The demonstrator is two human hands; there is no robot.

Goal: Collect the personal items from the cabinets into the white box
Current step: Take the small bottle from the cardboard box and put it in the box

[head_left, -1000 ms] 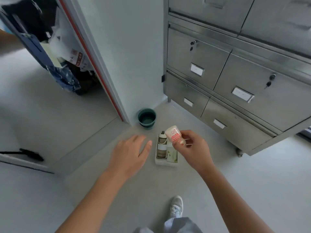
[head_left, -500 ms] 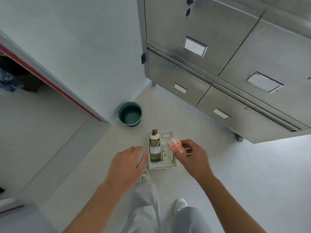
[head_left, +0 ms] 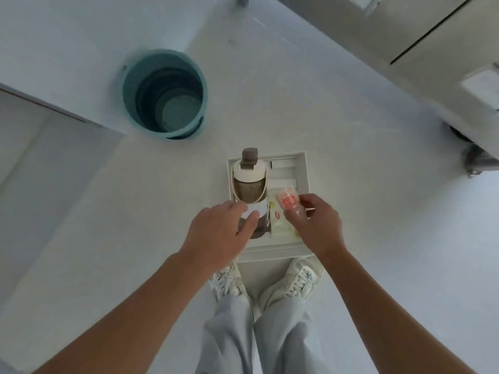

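Bottle (head_left: 290, 205) pinched in my right hand (head_left: 318, 228) over the white box (head_left: 302, 168) seems light, slippery plastic, best held mid-body; left hand (head_left: 216, 233) spread, empty.

Cannot read the red print on the small clear container (head_left: 288, 202): blurred, and partly behind the fingers (head_left: 310, 203) of the right hand (head_left: 320, 228). Cannot tell whether the left hand (head_left: 218, 236) touches the bottle (head_left: 249, 184), hiding its lower body. Cannot identify the flat pack (head_left: 280, 233) half under the right hand. Cut off at top and right edges: cabinets (head_left: 405, 36).
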